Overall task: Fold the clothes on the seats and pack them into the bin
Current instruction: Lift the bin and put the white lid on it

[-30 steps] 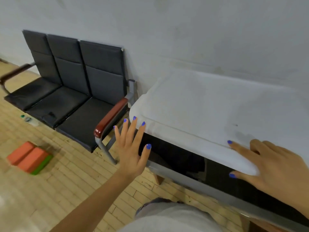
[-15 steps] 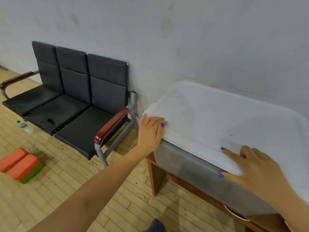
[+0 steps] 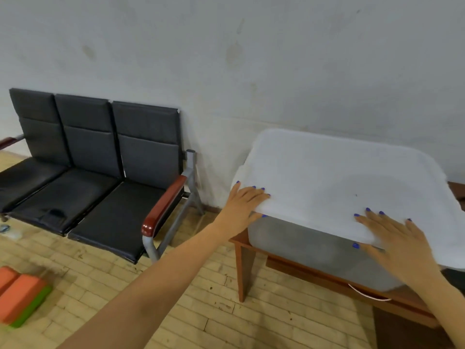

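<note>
Bin [image 3: 314, 253] sits on a brown wooden tabletop [image 3: 297, 267] at 3 o'clock, back edge close to the grey wall [image 3: 251, 59]. White lid [image 3: 339, 182] is on — rounded corners, matte, a few scuff marks. Bin body is translucent grey plastic; contents can't be made out through it.

Left hand [image 3: 245, 206] is on the lid's near-left corner at 12 o'clock from the forearm: fingers [image 3: 259, 191] lie flat and close together on top, thumb hooked under the lid rim, so it pinches that corner. Right hand [image 3: 397, 243] at 4 o'clock lies on the lid's front edge, fingers spread and straight on top, thumb down over the rim (pressing, not gripping, as far as it shows).

Open room: bare wood-plank floor [image 3: 176, 298] from 6 to 9 o'clock, and a gap between the tabletop's left leg and the seats.

Seats [image 3: 88, 177] at 9–10 o'clock — a row of three, black padded vinyl, grey metal frame, red-brown armrest [image 3: 163, 205] on the end nearest the bin. Cushions look creased. One small dark item lies near the front edge of the middle seat, too small to identify.

Orange and green blocks [image 3: 20, 298] lie on the floor at 8 o'clock, blurred.
</note>
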A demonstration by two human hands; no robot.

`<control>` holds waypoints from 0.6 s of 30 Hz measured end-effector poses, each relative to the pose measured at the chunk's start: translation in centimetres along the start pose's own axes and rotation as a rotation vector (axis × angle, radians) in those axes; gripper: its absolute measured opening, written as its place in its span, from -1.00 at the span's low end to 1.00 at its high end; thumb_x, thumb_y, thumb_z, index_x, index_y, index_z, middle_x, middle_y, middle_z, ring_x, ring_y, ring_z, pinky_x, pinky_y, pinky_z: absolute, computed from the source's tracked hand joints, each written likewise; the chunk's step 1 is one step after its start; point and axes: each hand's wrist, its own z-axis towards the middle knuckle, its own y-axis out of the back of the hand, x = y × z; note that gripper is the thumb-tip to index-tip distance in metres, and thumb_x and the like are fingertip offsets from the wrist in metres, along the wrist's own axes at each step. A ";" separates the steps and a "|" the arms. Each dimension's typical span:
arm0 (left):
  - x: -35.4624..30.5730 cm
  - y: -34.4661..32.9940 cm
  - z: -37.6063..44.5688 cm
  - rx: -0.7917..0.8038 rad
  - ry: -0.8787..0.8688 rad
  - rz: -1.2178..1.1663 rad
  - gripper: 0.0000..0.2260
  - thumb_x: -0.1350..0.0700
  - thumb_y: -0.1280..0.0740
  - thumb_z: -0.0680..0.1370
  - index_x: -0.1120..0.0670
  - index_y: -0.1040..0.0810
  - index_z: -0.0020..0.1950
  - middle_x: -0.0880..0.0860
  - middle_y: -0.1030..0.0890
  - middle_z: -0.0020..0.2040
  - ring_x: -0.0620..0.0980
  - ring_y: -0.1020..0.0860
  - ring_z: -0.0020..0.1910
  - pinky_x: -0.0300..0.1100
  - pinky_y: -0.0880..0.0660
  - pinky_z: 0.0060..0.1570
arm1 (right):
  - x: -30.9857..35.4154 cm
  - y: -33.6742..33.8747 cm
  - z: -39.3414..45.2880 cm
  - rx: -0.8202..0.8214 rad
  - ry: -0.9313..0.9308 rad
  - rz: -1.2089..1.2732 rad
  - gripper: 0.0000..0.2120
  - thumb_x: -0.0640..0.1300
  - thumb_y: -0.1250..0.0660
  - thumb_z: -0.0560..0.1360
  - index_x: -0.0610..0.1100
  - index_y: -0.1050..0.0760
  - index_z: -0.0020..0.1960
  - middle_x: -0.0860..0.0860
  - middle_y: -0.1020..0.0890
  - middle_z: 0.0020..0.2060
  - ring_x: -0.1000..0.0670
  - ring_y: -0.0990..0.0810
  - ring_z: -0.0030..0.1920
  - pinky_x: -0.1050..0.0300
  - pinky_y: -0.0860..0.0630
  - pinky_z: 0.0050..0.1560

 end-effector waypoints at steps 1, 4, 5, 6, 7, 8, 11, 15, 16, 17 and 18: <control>-0.4 0.4 0.1 0.027 0.018 -0.019 -0.52 -0.14 -0.18 0.48 0.05 -0.50 0.33 0.05 -0.53 0.31 0.10 -0.45 0.31 0.14 -0.04 0.43 | 0.1 -0.1 0.0 0.013 -0.018 -0.008 -0.32 0.39 0.26 0.51 0.08 -0.36 0.36 -0.04 -0.55 0.28 -0.15 -0.58 0.21 -0.34 -0.47 0.08; -1.3 1.1 0.2 0.038 0.037 -0.061 -0.42 -0.26 -0.12 0.48 0.05 -0.47 0.36 0.07 -0.50 0.34 0.11 -0.41 0.36 0.12 0.02 0.45 | 0.5 -0.5 -0.1 0.015 -0.062 -0.002 -0.23 0.44 0.23 0.48 0.03 -0.45 0.35 -0.07 -0.53 0.30 -0.16 -0.55 0.24 -0.36 -0.42 0.11; -1.6 1.1 0.1 0.034 0.032 -0.066 -0.43 -0.25 -0.11 0.50 0.06 -0.48 0.36 0.08 -0.50 0.34 0.12 -0.42 0.36 0.13 0.00 0.45 | 0.8 -0.6 -0.1 -0.012 -0.080 0.017 -0.21 0.45 0.22 0.46 0.02 -0.45 0.36 -0.08 -0.51 0.32 -0.16 -0.53 0.27 -0.36 -0.39 0.14; -1.6 1.1 0.0 0.029 0.022 -0.065 -0.45 -0.23 -0.09 0.52 0.06 -0.48 0.35 0.08 -0.51 0.33 0.12 -0.43 0.35 0.15 -0.03 0.44 | 1.1 -0.6 -0.2 -0.032 -0.119 0.046 -0.19 0.46 0.23 0.44 0.03 -0.43 0.38 -0.07 -0.48 0.35 -0.14 -0.48 0.32 -0.35 -0.34 0.20; -1.6 1.0 0.0 0.025 0.016 -0.063 -0.46 -0.22 -0.07 0.53 0.06 -0.48 0.36 0.08 -0.51 0.33 0.12 -0.43 0.35 0.16 -0.04 0.44 | 1.3 -0.6 -0.3 -0.040 -0.163 0.070 -0.16 0.48 0.26 0.41 0.07 -0.37 0.42 -0.04 -0.43 0.40 -0.11 -0.41 0.39 -0.31 -0.28 0.27; -1.6 0.9 0.0 0.030 0.013 -0.063 -0.46 -0.22 -0.05 0.53 0.05 -0.47 0.37 0.07 -0.49 0.35 0.12 -0.41 0.36 0.15 -0.02 0.45 | 1.4 -0.6 -0.4 -0.044 -0.193 0.081 -0.13 0.50 0.29 0.36 0.11 -0.29 0.46 0.00 -0.34 0.45 -0.06 -0.31 0.45 -0.26 -0.20 0.34; -1.3 0.8 0.5 0.111 0.033 -0.055 -0.49 -0.22 -0.08 0.57 0.00 -0.38 0.43 0.02 -0.39 0.44 0.06 -0.29 0.45 0.06 0.11 0.48 | 1.2 -0.4 -0.6 0.008 -0.204 0.099 -0.11 0.47 0.37 0.26 0.19 -0.03 0.52 0.10 -0.11 0.53 0.06 -0.07 0.53 -0.11 0.00 0.45; -1.6 1.0 1.1 0.152 0.065 -0.092 -0.45 -0.28 -0.03 0.53 -0.04 -0.41 0.41 -0.02 -0.38 0.44 0.01 -0.27 0.45 0.04 0.10 0.49 | 0.2 -0.1 0.3 0.103 -0.244 0.152 -0.47 0.30 0.17 0.58 0.21 0.03 0.52 0.16 -0.04 0.54 0.12 0.00 0.53 -0.03 0.07 0.49; -1.9 1.1 1.2 0.129 0.102 -0.128 -0.40 -0.30 0.06 0.50 -0.04 -0.46 0.36 -0.02 -0.42 0.41 0.01 -0.28 0.44 0.04 0.05 0.48 | -0.2 0.0 0.6 0.112 -0.250 0.201 -0.53 0.19 0.11 0.63 0.19 0.00 0.52 0.14 -0.06 0.54 0.11 -0.02 0.53 -0.02 0.06 0.49; -2.0 0.9 1.4 0.086 0.160 -0.160 -0.38 -0.28 0.11 0.49 -0.04 -0.51 0.31 -0.02 -0.45 0.38 0.04 -0.29 0.43 0.05 0.00 0.46 | -0.7 0.0 0.8 0.111 -0.255 0.255 -0.56 0.12 0.07 0.64 0.17 -0.05 0.52 0.12 -0.08 0.54 0.10 -0.05 0.53 -0.01 0.04 0.49; -2.2 0.8 1.8 0.040 0.226 -0.175 -0.40 -0.25 0.11 0.51 -0.03 -0.52 0.29 0.00 -0.45 0.37 0.07 -0.28 0.43 0.04 -0.03 0.45 | -1.2 0.2 1.0 0.111 -0.268 0.296 -0.57 0.09 0.04 0.65 0.15 -0.10 0.51 0.10 -0.10 0.54 0.08 -0.07 0.53 0.01 0.02 0.48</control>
